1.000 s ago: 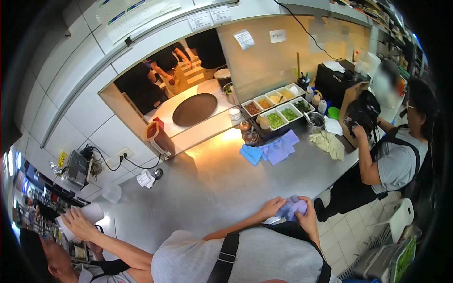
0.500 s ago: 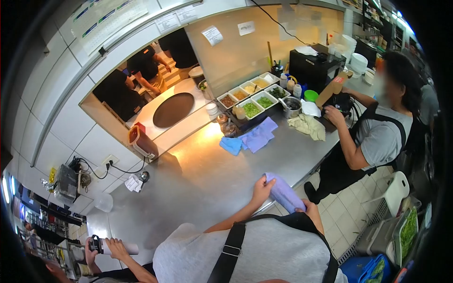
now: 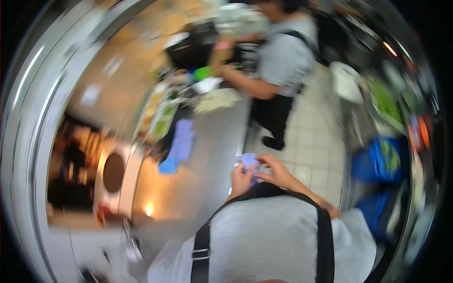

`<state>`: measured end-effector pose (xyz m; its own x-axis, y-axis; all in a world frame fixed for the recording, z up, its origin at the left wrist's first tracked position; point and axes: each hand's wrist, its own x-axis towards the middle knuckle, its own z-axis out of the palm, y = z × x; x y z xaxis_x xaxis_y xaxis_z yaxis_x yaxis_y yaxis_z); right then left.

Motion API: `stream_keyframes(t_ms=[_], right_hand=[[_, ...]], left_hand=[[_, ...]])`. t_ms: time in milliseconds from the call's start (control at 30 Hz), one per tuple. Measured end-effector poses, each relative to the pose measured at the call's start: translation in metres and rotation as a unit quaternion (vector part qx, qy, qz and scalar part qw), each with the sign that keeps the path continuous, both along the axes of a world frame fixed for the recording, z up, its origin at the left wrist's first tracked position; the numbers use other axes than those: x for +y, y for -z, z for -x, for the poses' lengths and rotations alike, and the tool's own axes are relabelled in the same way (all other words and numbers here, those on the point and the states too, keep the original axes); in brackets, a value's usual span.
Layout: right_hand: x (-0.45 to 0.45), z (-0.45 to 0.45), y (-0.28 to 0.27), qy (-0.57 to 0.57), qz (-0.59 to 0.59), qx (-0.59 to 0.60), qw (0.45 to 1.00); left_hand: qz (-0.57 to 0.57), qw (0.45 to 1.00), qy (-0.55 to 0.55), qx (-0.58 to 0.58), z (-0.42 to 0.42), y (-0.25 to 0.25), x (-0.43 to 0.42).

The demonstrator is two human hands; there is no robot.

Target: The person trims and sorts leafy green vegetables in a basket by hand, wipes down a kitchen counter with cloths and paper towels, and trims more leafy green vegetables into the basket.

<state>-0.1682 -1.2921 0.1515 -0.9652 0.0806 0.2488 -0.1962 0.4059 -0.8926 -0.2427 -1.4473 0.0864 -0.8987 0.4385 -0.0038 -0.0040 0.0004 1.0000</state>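
Note:
A lavender cloth, bunched up, is in front of my body near the counter's edge. My left hand is wrapped round its near side. From the right, my right hand meets it with bent fingers and thumb at the cloth's side; blur softens the exact grip. The cloth's lower part is hidden behind my hands and apron. On the steel counter to the left lie another lavender cloth and a blue cloth.
A co-worker stands ahead at the counter, near a beige cloth. Ingredient trays line the counter's far side. Tiled floor runs along the right, with a white chair and blue bags beyond.
The view has swung right, toward the aisle. The long cloth roll, held at both ends before, now appears shorter and bunched, with my hands closer together.

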Motion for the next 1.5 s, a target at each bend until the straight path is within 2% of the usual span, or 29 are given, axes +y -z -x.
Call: stream_keyframes(t_ms=[100, 200, 233, 333, 400, 467, 500, 600, 667, 700, 767, 867, 900, 967, 1000, 1100, 1133, 1267, 1367, 1400, 1500], right_hand=[[0.02, -0.012, 0.01, 0.05, 0.033, -0.007, 0.998], [0.042, -0.046, 0.011, 0.096, 0.131, -0.09, 0.983], [0.051, -0.058, 0.014, 0.148, 0.107, -0.062, 0.981], [0.06, -0.086, 0.014, 0.279, 0.021, 0.012, 0.96], [0.066, -0.112, 0.0, 0.347, -0.023, 0.035, 0.937], [0.074, -0.13, 0.001, 0.34, -0.061, 0.049, 0.937], [0.074, -0.136, 0.003, 0.332, -0.075, 0.055, 0.939], [0.086, -0.149, 0.008, 0.339, -0.001, 0.036, 0.94], [0.098, -0.157, 0.001, 0.38, 0.034, 0.036, 0.924], [0.11, -0.163, 0.002, 0.389, 0.034, 0.021, 0.92], [0.129, -0.174, 0.003, 0.403, 0.035, -0.011, 0.915], [0.158, -0.189, -0.003, 0.429, 0.046, 0.032, 0.902], [0.169, -0.196, -0.003, 0.435, 0.042, 0.039, 0.899], [0.195, -0.213, -0.005, 0.449, 0.039, 0.054, 0.891], [0.205, -0.221, -0.004, 0.456, 0.039, 0.06, 0.887], [0.24, -0.257, -0.002, 0.497, -0.026, 0.042, 0.866], [0.248, -0.269, -0.001, 0.509, -0.016, 0.05, 0.859], [0.279, -0.324, -0.007, 0.511, -0.038, 0.012, 0.858], [0.3, -0.352, -0.008, 0.528, -0.018, 0.048, 0.848], [0.307, -0.363, -0.008, 0.534, 0.039, 0.027, 0.844], [0.331, -0.381, 0.002, 0.534, 0.113, 0.092, 0.833]], left_hand=[[0.013, 0.997, 0.026, 0.075, 0.0, 0.0, 0.025], [0.009, 0.988, 0.095, 0.122, -0.003, -0.004, 0.056], [0.008, 0.984, 0.109, 0.138, -0.002, -0.008, 0.069], [0.058, 0.924, 0.277, 0.259, 0.009, 0.0, 0.095], [0.071, 0.868, 0.422, 0.253, -0.005, -0.02, 0.116], [0.08, 0.804, 0.533, 0.252, -0.019, -0.028, 0.142], [0.055, 0.81, 0.533, 0.236, -0.03, -0.028, 0.15], [0.023, 0.826, 0.515, 0.227, -0.055, -0.046, 0.175], [-0.038, 0.898, 0.438, 0.019, -0.072, -0.037, 0.186], [-0.069, 0.914, 0.389, -0.087, -0.081, -0.03, 0.195], [-0.056, 0.915, 0.392, -0.08, -0.093, -0.011, 0.206], [-0.047, 0.9, 0.423, -0.095, -0.12, 0.001, 0.227], [0.019, 0.897, 0.442, 0.022, -0.123, 0.001, 0.232], [0.138, 0.843, 0.451, 0.258, -0.124, -0.003, 0.253], [0.109, 0.874, 0.414, 0.231, -0.129, 0.0, 0.264], [0.047, 0.902, 0.35, 0.25, -0.137, -0.011, 0.298], [0.037, 0.898, 0.36, 0.251, -0.136, -0.011, 0.311], [0.009, 0.819, 0.452, 0.354, -0.15, -0.055, 0.355], [0.007, 0.759, 0.511, 0.402, -0.159, -0.07, 0.387], [0.012, 0.751, 0.526, 0.399, -0.164, -0.075, 0.396], [0.026, 0.748, 0.562, 0.352, -0.181, -0.071, 0.425]])
